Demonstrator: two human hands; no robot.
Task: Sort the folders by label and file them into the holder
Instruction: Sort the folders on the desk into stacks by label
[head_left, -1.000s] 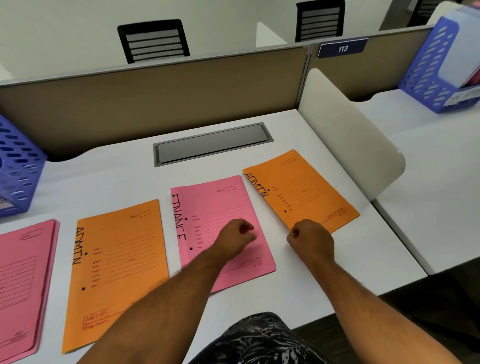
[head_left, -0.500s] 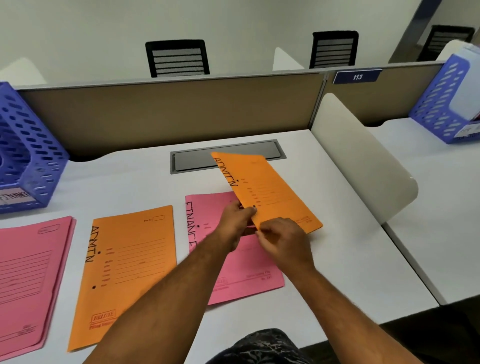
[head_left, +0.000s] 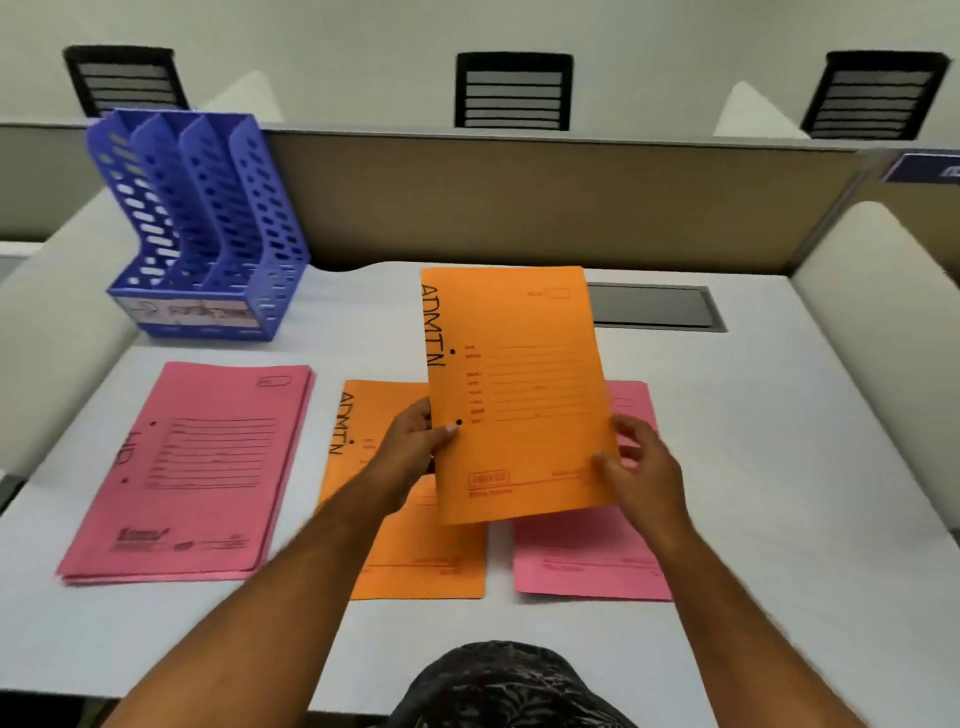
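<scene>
Clearly I was in the sorting step, not yet the filing one. My left hand (head_left: 415, 447) pinched the spine edge of the raised orange ADMIN folder (head_left: 519, 395), thumb on its face near the lower punch hole, and my right hand (head_left: 644, 467) held its opposite edge, fingers (head_left: 605, 462) curled onto the front near the lower corner; both were grasping it, neither released. The folder was held above the table (head_left: 779, 467), roughly upright and facing me, over the gap between two folders lying flat toward the near edge. Under my left wrist lay the second orange ADMIN folder (head_left: 415, 551), and just to its right the single pink folder (head_left: 592, 556), whose label I could not read because the raised folder and my hand covered it. Toward the left edge sat the pink stack (head_left: 192, 467), its label too blurred to be sure of. The blue holder (head_left: 208, 223) stood at the far-left corner, well apart from my hands, with its slots apparently empty. I judged the next move was to lay the held folder squarely on its ADMIN match, which called for a short shift leftward and a clean release so the edges aligned. The thin card could have slid or fanned if dropped askew.
</scene>
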